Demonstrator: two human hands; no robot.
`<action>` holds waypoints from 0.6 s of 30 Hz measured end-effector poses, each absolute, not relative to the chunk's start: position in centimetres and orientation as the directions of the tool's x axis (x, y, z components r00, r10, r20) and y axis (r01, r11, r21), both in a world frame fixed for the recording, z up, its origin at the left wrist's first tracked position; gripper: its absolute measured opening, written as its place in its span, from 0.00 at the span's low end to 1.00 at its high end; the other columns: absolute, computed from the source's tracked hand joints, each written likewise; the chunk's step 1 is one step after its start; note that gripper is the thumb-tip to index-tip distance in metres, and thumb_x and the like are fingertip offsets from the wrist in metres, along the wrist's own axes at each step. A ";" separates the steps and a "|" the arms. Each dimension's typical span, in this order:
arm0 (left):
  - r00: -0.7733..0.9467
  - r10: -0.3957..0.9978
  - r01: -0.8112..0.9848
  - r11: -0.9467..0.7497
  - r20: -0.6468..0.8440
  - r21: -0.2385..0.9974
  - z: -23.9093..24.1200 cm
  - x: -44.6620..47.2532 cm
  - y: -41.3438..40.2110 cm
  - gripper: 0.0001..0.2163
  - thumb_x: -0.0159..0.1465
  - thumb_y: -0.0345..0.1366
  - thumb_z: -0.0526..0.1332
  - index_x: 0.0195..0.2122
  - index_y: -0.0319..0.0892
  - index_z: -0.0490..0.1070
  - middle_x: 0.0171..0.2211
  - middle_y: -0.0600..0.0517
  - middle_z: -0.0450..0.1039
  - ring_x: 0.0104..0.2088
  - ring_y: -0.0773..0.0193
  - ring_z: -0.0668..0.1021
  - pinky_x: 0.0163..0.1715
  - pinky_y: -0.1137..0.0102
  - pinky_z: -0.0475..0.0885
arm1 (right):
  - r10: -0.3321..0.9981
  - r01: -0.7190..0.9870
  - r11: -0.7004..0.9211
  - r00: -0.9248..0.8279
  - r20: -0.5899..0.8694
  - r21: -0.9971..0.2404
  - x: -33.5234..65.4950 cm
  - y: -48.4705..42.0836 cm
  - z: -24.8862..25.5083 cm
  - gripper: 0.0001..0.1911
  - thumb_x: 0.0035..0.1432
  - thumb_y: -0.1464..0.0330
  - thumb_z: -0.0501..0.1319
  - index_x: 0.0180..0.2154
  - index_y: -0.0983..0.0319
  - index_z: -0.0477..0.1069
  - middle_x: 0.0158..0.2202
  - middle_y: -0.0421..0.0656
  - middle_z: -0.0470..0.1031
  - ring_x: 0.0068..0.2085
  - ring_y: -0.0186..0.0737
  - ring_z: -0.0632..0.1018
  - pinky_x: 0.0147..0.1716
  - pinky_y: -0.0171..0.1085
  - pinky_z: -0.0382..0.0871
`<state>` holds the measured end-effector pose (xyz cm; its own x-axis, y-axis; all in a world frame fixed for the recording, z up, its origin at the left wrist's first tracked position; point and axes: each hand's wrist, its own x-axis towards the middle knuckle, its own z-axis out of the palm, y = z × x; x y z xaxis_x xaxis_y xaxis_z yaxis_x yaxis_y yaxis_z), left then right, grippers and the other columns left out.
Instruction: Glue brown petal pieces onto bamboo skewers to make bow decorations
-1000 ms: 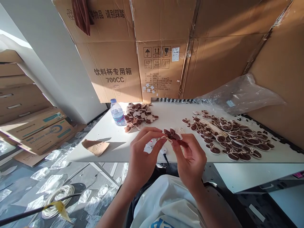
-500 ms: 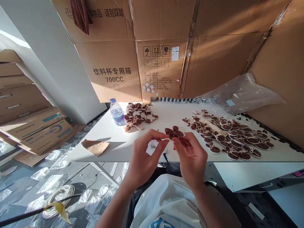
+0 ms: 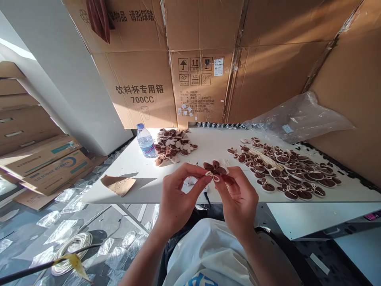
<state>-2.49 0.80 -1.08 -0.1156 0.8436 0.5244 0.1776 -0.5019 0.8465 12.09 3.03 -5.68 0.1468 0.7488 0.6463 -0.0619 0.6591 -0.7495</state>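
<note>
Between my two hands, above the table's front edge, is a brown fabric flower-shaped piece (image 3: 214,167) with a cream cord bow (image 3: 213,175) at its front. My left hand (image 3: 185,190) pinches the bow's left side between thumb and forefinger. With thumb and fingers closed, my right hand (image 3: 238,190) grips the piece and the cord from the right. A pile of brown and white fabric pieces (image 3: 172,145) lies beyond my left hand. To the right, many brown pieces with cream bows (image 3: 290,192) are spread out, with a bundle of cream cords (image 3: 266,159) among them.
A water bottle (image 3: 145,141) stands left of the pile on the white table (image 3: 208,139). A torn cardboard scrap (image 3: 118,185) lies near the left edge. Cardboard panels (image 3: 202,35) rise behind, with a clear plastic bag (image 3: 303,117) at the right. Coiled cable (image 3: 71,254) lies on the floor.
The cord at the front of the flower-shaped piece now shows as a looped bow. Both hands have shifted slightly left, still pinching.
</note>
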 end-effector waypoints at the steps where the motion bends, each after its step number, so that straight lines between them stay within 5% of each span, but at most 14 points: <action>1: -0.120 0.846 0.175 -0.497 0.520 0.850 -1.1 -2.5 0.8 0.04 0.67 0.33 0.75 0.41 0.45 0.84 0.36 0.52 0.84 0.38 0.61 0.84 0.43 0.67 0.80 | 0.746 -0.058 0.662 0.145 0.650 -0.747 12.1 3.1 -5.7 0.03 0.72 0.69 0.68 0.46 0.58 0.80 0.43 0.45 0.80 0.42 0.42 0.82 0.43 0.41 0.82; 18: -0.099 0.853 0.132 -0.499 0.512 0.857 -1.1 -2.7 0.9 0.02 0.68 0.35 0.74 0.41 0.45 0.84 0.38 0.50 0.84 0.40 0.60 0.84 0.45 0.66 0.81 | 0.647 0.099 0.748 0.112 0.754 -0.657 12.4 2.6 -5.0 0.07 0.73 0.71 0.65 0.49 0.57 0.80 0.43 0.45 0.81 0.42 0.44 0.83 0.42 0.43 0.82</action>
